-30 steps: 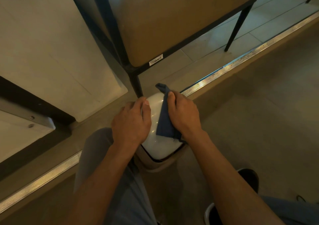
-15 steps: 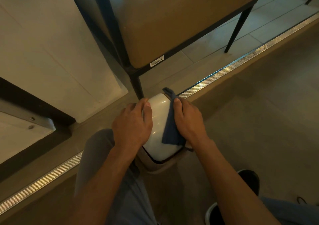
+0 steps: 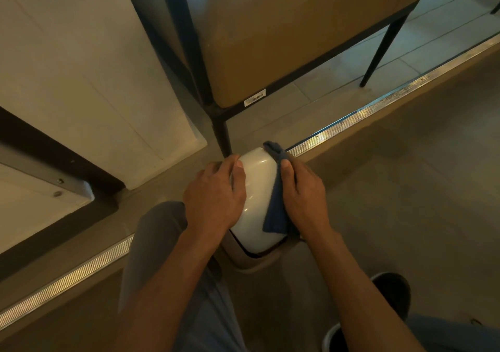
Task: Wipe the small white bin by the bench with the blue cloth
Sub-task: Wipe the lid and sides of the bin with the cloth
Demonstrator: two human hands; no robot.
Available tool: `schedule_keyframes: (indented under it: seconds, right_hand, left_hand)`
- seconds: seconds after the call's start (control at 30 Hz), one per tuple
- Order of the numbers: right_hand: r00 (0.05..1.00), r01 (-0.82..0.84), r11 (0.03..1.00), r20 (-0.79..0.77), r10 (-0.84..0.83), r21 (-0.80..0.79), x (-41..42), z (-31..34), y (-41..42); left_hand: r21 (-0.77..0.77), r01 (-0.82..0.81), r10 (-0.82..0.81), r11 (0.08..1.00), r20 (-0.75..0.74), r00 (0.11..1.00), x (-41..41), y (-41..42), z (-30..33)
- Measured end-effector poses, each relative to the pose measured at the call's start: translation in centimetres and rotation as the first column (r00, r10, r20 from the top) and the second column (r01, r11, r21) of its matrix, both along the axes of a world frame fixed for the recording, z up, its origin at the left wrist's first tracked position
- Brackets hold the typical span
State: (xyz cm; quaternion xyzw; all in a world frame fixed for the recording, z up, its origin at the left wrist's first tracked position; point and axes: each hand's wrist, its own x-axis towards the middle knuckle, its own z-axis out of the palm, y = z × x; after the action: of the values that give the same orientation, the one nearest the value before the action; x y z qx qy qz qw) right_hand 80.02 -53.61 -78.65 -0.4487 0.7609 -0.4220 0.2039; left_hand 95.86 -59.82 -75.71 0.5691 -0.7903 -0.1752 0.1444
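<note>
The small white bin (image 3: 257, 189) stands on the floor beside the bench's black front leg (image 3: 222, 135), its glossy domed lid facing up. My left hand (image 3: 213, 195) grips the lid's left side, thumb on top and fingers wrapped round the edge. My right hand (image 3: 304, 197) presses the blue cloth (image 3: 274, 208) against the lid's right side, thumb on the cloth. One end of the cloth sticks out past the lid's far rim. The bin's beige body shows only below the lid.
The tan padded bench (image 3: 297, 32) on a black frame rises just behind the bin. A metal floor strip (image 3: 378, 105) runs diagonally past it. A white panel (image 3: 94, 81) stands to the left. My grey-clad knee (image 3: 154, 232) and a dark shoe (image 3: 389, 295) sit below.
My right hand has slid the blue cloth from the middle of the lid to its right edge. The left hand has kept its hold on the lid's left side.
</note>
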Motion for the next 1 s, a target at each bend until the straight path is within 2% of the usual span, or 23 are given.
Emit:
schedule_keyframes:
  seconds: [0.17,0.23,0.3,0.37,0.47,0.6,0.67,0.8,0.9,1.0]
  right_hand:
    - [0.933,-0.218,0.974,-0.280,0.226,0.058,0.2,2.2,-3.6]
    - [0.913,-0.274,0.955,-0.281,0.294,0.109,-0.1,2.9,-4.8]
    - [0.935,-0.280,0.947,-0.181,0.306,0.156,-0.8,3.0,-5.5]
    - [0.969,-0.231,0.959,-0.056,0.242,0.162,-1.2,2.9,-5.2]
    - [0.996,-0.090,0.986,0.039,0.085,0.139,-0.7,1.9,-2.6]
    - [0.974,0.123,0.992,0.186,-0.128,0.036,0.7,-0.9,2.2]
    - [0.964,0.194,0.981,0.185,-0.191,0.002,1.3,-2.2,3.6]
    - [0.961,0.226,0.974,0.167,-0.219,-0.023,1.4,-2.2,3.9]
    - [0.932,0.228,0.974,0.287,-0.222,0.013,0.1,-1.8,3.6]
    - [0.914,0.257,0.965,0.312,-0.258,0.046,-1.1,-2.9,4.0]
  left_hand:
    - [-0.010,-0.020,0.020,1.000,-0.005,1.000,-0.2,0.2,0.4]
    - [-0.017,-0.025,0.024,1.000,-0.009,1.000,-0.4,0.2,0.4]
    - [-0.015,-0.025,0.024,1.000,-0.014,1.000,-0.4,0.2,0.4]
    - [-0.009,-0.033,0.033,0.999,-0.010,0.999,-0.4,0.1,0.3]
    - [-0.001,-0.039,0.039,0.999,-0.013,0.999,-0.3,0.1,0.3]
    - [0.002,-0.033,0.033,0.999,-0.021,0.999,-0.1,0.0,0.1]
    - [0.001,-0.028,0.028,1.000,-0.015,0.999,-0.1,0.0,0.1]
    - [0.015,-0.019,0.020,1.000,-0.025,0.999,0.1,-0.2,-0.2]
    - [0.022,-0.016,0.017,1.000,-0.031,0.999,0.1,-0.2,-0.2]
    - [0.033,-0.030,0.031,0.999,-0.023,0.999,-0.2,-0.1,0.0]
